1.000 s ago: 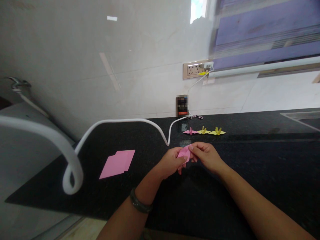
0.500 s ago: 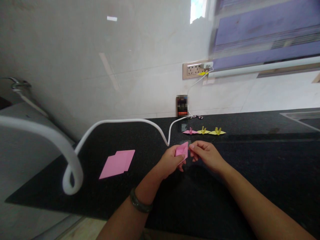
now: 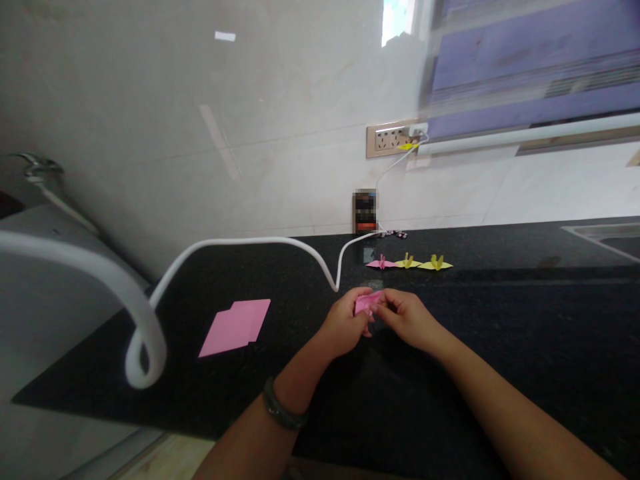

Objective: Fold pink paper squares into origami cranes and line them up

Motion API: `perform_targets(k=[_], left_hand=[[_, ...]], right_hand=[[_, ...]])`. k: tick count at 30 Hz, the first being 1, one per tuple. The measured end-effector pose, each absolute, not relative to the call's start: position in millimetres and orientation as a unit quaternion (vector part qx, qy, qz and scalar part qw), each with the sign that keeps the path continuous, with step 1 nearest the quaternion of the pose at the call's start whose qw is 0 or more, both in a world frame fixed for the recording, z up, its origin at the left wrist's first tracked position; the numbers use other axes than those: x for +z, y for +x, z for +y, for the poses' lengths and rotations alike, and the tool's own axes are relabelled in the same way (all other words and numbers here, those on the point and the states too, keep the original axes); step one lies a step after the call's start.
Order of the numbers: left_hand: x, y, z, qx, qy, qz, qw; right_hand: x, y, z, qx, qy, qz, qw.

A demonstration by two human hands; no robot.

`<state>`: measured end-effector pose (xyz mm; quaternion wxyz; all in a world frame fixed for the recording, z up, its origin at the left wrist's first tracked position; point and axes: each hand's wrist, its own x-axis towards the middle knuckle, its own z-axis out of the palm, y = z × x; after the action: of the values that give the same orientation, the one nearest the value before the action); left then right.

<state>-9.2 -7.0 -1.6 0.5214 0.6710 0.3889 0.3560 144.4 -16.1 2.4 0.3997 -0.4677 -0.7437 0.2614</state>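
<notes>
A small folded piece of pink origami paper (image 3: pixel 367 303) is held above the dark counter between my two hands. My left hand (image 3: pixel 346 323) is closed around its left side, thumb on the near edge. The fingers of my right hand (image 3: pixel 406 316) pinch its right edge and cover part of it. Just beyond my hands stand a pink paper crane (image 3: pixel 382 264), a yellow paper crane (image 3: pixel 407 263) and another yellow crane (image 3: pixel 435 265), wing to wing in a row. Flat pink paper sheets (image 3: pixel 235 327) lie overlapping to the left.
A thick white flexible stand (image 3: pixel 250 241) curves over the black counter (image 3: pixel 185 393) from the left. A phone-like device with a blurred screen (image 3: pixel 365 212) leans on the wall, its cable rising to a socket (image 3: pixel 389 139). At far left is a tap (image 3: pixel 40 170).
My right hand has moved left and now grips the pink paper, from which it was slightly apart. The paper has turned in my left hand.
</notes>
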Motion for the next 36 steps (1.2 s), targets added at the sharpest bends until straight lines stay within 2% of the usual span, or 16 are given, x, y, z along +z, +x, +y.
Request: perform_targets(k=[3,6,11,21,31,36], left_hand=[[-1.0,-9.3,-6.7,0.361,0.669,0.398,0.513],[1.8,-9.0,-6.5,0.372,0.659,0.401,0.516],[-0.1,-7.6,-6.6,0.364,0.654,0.395,0.533],[3.0,-9.8,-8.2,0.339,0.657,0.363,0.567],[14.8,-9.3,-10.5,0.298,0.633,0.369,0.612],[12.1,-9.6,-10.1,0.286,0.635,0.362,0.620]], right_hand=[[4.9,143.3,-17.4,0.210,-0.481,-0.758,0.386],[4.3,143.4,-16.8,0.209,-0.499,-0.744,0.392],[0.3,142.4,-14.4,0.277,-0.480,-0.711,0.433],[-3.0,138.5,-12.8,0.427,-0.454,-0.643,0.446],[0.2,140.2,-14.8,0.396,-0.465,-0.628,0.482],[2.8,147.1,-11.4,0.375,-0.481,-0.593,0.526]])
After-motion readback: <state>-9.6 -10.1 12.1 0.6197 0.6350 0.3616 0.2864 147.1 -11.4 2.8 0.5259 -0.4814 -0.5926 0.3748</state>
